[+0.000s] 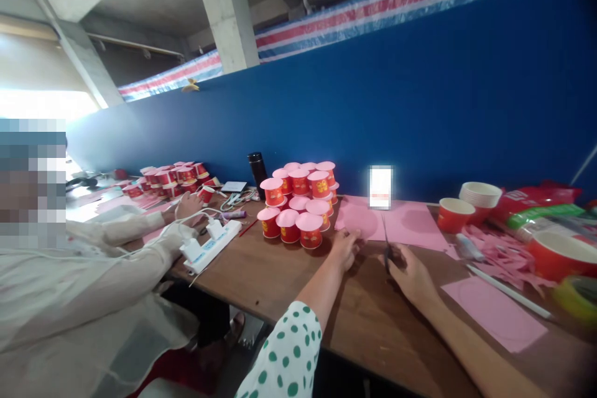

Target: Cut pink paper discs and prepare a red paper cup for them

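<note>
A large sheet of pink paper (405,221) lies in front of me against the blue partition. My left hand (346,249) is closed on the sheet's near edge, its fingers bent. In my right hand (412,272) is a pair of dark scissors (386,254); their blades point away from me, over the near edge of the sheet. How far the blades are parted is hard to make out. Left of the sheet stand stacked red paper cups (300,181) topped with pink paper discs. A smaller pink piece (495,313) lies to the right of my right forearm.
On the right are pink scraps (506,255), red paper cups (454,216), a white stick (509,291) and a roll of tape (578,298). A lit phone (380,188) leans upright. Leftward are a power strip (213,247), a black flask (257,174) and a co-worker's hand holding a cup.
</note>
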`<control>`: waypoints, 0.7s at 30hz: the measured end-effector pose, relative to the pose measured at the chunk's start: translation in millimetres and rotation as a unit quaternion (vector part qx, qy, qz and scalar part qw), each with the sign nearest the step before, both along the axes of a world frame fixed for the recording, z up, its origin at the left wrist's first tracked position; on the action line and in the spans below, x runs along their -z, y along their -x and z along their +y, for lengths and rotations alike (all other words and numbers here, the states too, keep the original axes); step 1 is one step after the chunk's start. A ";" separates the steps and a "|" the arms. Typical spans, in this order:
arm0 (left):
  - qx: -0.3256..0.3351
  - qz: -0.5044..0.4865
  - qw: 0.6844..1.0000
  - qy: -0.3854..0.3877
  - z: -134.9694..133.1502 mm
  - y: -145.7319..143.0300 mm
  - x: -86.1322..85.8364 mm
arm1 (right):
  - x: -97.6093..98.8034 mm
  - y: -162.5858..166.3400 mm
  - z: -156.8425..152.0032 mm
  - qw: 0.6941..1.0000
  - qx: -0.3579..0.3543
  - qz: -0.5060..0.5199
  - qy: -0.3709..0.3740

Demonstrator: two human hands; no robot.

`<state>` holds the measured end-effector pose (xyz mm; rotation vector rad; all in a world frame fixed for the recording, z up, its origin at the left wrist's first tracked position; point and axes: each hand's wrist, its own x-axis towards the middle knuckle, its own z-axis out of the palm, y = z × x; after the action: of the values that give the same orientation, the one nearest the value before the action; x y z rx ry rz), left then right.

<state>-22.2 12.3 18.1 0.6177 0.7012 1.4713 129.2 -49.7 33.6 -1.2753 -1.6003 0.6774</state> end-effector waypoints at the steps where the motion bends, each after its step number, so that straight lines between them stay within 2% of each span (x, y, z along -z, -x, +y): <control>1: 0.002 -0.002 1.000 0.002 -0.1 0.4 0.0 | -0.2 0.2 -0.1 1.000 0.001 -0.001 0.000; 13: 0.010 -0.039 0.999 0.006 -5.0 2.2 -3.2 | -3.9 2.8 -0.1 0.999 0.018 -0.024 0.025; 21: 0.011 -0.046 0.999 0.014 -4.1 2.8 -3.2 | -2.4 2.1 0.4 1.000 0.013 -0.026 0.012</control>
<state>-25.1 8.2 21.3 0.5315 0.6414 1.4584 127.0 -49.3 35.9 -1.3384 -1.6186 0.6545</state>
